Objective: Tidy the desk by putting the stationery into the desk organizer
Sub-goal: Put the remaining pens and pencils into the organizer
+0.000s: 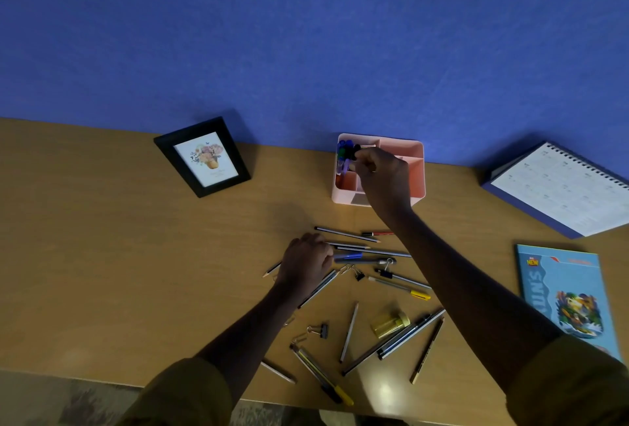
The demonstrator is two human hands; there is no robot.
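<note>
**Wooden table (102,255) under a blue wall (306,34)**

Against the wall at the far side stands a pink organizer (418,180), with markers (343,153) upright in its far-left compartment. The right hand (384,177) is above it, and its fingers (364,163) pinch a black marker (356,150). Nearer, the left hand (306,264) rests on scattered pens and pencils (350,256); its fingers are curled, but I cannot tell if they grip one.

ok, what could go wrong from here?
The right hand holds a marker at the organizer's already crowded corner compartment; it might jam, or the box might tip. The left hand curls over loose pencils among binder clips; it could snag a clip or roll pencils off the desk.
</note>
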